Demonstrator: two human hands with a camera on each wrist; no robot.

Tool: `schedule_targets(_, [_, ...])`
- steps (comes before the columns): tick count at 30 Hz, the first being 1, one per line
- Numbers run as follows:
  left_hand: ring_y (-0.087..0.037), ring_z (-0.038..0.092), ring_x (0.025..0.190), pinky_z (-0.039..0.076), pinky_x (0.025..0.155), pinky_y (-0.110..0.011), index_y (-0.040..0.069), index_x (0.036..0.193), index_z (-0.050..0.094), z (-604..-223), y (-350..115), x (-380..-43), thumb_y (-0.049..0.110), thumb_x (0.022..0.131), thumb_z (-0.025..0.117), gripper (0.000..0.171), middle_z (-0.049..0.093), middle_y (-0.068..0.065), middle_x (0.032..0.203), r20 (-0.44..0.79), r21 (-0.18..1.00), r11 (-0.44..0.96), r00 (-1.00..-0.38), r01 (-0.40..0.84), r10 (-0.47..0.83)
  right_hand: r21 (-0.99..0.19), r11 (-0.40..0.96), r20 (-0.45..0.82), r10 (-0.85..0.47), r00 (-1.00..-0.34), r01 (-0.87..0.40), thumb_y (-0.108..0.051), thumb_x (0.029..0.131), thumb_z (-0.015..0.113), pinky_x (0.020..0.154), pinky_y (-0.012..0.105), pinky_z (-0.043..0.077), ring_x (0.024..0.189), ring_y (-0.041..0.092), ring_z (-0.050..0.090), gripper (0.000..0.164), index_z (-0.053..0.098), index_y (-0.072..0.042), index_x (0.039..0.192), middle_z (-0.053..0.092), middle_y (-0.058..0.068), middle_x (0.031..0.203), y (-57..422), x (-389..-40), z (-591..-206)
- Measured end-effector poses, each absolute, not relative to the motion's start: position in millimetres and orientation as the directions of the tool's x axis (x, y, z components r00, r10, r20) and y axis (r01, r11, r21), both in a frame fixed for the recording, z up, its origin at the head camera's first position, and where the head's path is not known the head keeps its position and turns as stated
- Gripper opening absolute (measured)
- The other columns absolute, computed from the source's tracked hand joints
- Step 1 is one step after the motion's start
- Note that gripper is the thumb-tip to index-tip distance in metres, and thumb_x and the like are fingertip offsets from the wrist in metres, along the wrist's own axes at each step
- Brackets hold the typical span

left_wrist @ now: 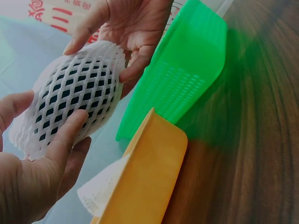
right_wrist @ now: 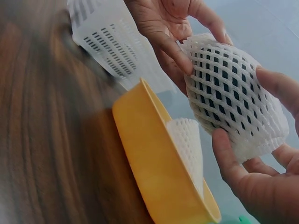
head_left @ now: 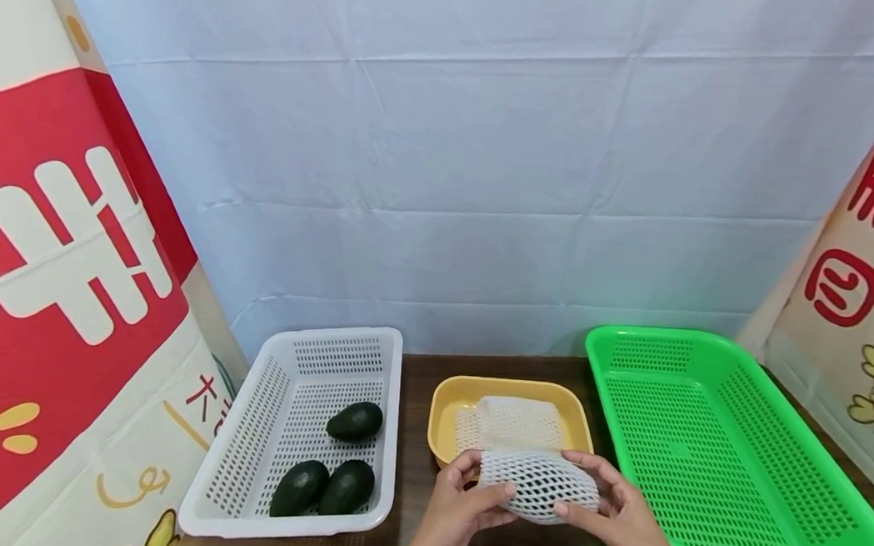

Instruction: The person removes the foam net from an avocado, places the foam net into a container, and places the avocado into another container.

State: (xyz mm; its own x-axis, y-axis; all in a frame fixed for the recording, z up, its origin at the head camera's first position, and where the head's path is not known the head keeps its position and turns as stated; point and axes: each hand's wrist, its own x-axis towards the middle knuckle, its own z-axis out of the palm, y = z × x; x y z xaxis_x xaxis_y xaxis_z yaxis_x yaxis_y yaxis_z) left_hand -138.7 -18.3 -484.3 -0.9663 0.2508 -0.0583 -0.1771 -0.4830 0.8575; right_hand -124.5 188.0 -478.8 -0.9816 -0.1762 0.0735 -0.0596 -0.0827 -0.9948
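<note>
Both hands hold one avocado (left_wrist: 78, 88) wrapped in a white foam net sleeve (head_left: 540, 486), in front of the yellow tray. My left hand (head_left: 460, 504) grips one end of it and my right hand (head_left: 613, 511) the other, thumbs on the near side. Dark skin shows through the stretched mesh, clearest in the right wrist view, where the net (right_wrist: 233, 88) reaches past the fruit at both ends. More flattened white foam nets (head_left: 521, 424) lie in the yellow tray (head_left: 441, 407).
At left stands a white perforated basket (head_left: 387, 479) with three bare avocados (head_left: 355, 422) in it. A green perforated basket (head_left: 725, 474) stands at right. Both flank the yellow tray on a dark wooden table (head_left: 419, 372). A pale cloth (head_left: 444, 165) hangs behind, with printed curtains at each side.
</note>
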Motion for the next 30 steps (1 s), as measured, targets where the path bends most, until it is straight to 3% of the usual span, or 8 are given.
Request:
schedule_targets(5, [-0.030,0.059,0.083,0.049,0.066,-0.045,-0.002,0.108,0.051,-490.4,-26.6,-129.7,0.002,0.072,0.070,0.041,0.053,-0.017,0.100,-0.070,0.835,-0.513,-0.964,-0.198,0.257,-0.985,-0.171,0.003,-0.208,-0.978,0.033,-0.002,0.081,0.061,0.076,0.045,0.046,0.095,0.031,0.054,0.053,0.038,-0.007,0.128,0.048,0.020,0.114,184.4,-119.1,-482.2])
schedule_targets(9, [-0.030,0.059,0.083,0.048,0.067,-0.046,-0.002,0.108,0.051,-494.8,-32.3,-126.3,0.000,0.073,0.068,0.039,0.053,-0.016,0.099,-0.097,0.834,-0.507,-0.963,-0.217,0.252,-0.969,-0.212,-0.093,-0.170,-0.981,0.128,-0.006,0.081,0.063,0.078,0.047,0.045,0.097,0.031,0.053,0.051,0.040,-0.003,0.127,0.048,0.019,0.116,179.1,-116.3,-485.8])
schedule_targets(13, [-0.029,0.058,0.084,0.049,0.066,-0.043,0.000,0.106,0.052,-497.7,-37.0,-124.8,0.001,0.072,0.069,0.038,0.052,-0.016,0.098,-0.153,0.847,-0.466,-0.956,-0.257,0.249,-0.966,-0.191,-0.151,-0.128,-0.980,0.174,-0.011,0.079,0.067,0.078,0.045,0.046,0.097,0.030,0.053,0.057,0.039,0.003,0.126,0.051,0.019,0.114,174.2,-114.0,-491.8])
schedule_targets(21, [-0.030,0.059,0.083,0.050,0.065,-0.042,0.003,0.103,0.055,-511.6,-46.8,-119.0,-0.003,0.070,0.071,0.037,0.053,-0.015,0.099,-0.230,0.858,-0.394,-0.933,-0.328,0.277,-0.966,-0.127,-0.220,-0.057,-0.974,0.226,-0.015,0.074,0.072,0.072,0.040,0.048,0.093,0.029,0.056,0.058,0.046,0.004,0.121,0.056,0.017,0.110,169.0,-109.2,-508.3])
schedule_targets(26, [-0.029,0.060,0.081,0.050,0.065,-0.041,0.001,0.102,0.056,-518.8,-49.5,-115.9,-0.004,0.070,0.071,0.036,0.055,-0.013,0.094,-0.216,0.886,-0.350,-0.938,-0.304,0.270,-0.971,-0.037,-0.236,-0.019,-0.971,0.237,-0.020,0.070,0.075,0.072,0.036,0.048,0.092,0.026,0.057,0.060,0.049,0.003,0.119,0.057,0.016,0.108,169.2,-111.7,-522.6])
schedule_targets(30, [-0.025,0.060,0.080,0.051,0.065,-0.037,0.000,0.100,0.057,-526.4,-52.6,-115.7,0.000,0.070,0.072,0.034,0.057,-0.011,0.091,-0.212,0.911,-0.295,-0.941,-0.288,0.263,-0.960,-0.060,-0.273,-0.024,-0.962,0.274,-0.022,0.068,0.077,0.073,0.036,0.048,0.092,0.026,0.056,0.061,0.051,0.002,0.118,0.058,0.014,0.106,170.7,-114.9,-542.4])
